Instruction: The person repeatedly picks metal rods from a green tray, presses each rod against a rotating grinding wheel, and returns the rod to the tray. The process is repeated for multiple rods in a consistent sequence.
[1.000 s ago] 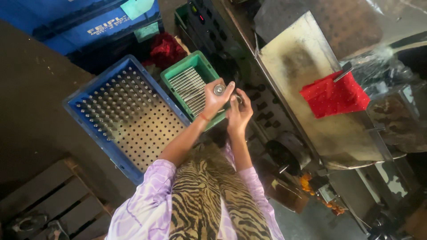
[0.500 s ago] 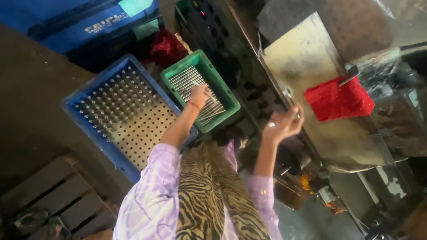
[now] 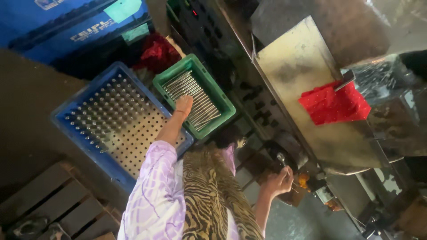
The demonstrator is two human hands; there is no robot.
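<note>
Left hand point(image 3: 184, 106): reaching into green crate point(image 3: 227, 103), fingers resting on metal rods point(image 3: 192, 97); grasp cannot be told. Right hand point(image 3: 279, 181): closed around one upright metal rod point(image 3: 281, 159) beside the machine point(image 3: 307, 84). Blue perforated tray point(image 3: 116, 129) adjoining crate.

The left hand point(image 3: 184, 106) lies in the small crate point(image 3: 227, 106), on top of the metal rods point(image 3: 202, 104) that fill it. Just to the left of this hand sits the big crate point(image 3: 66, 116), touching the small one. It holds a board with holes point(image 3: 133, 138), and pins point(image 3: 95, 116) stand in the far part of it. Down and left of that crate lies a wooden pallet point(image 3: 49, 200). The right hand point(image 3: 279, 182) is well apart, off to the right, holding a small metal part point(image 3: 281, 157). Above this hand is a machine point(image 3: 311, 111), and a cloth point(image 3: 334, 103) lies on it.
</note>
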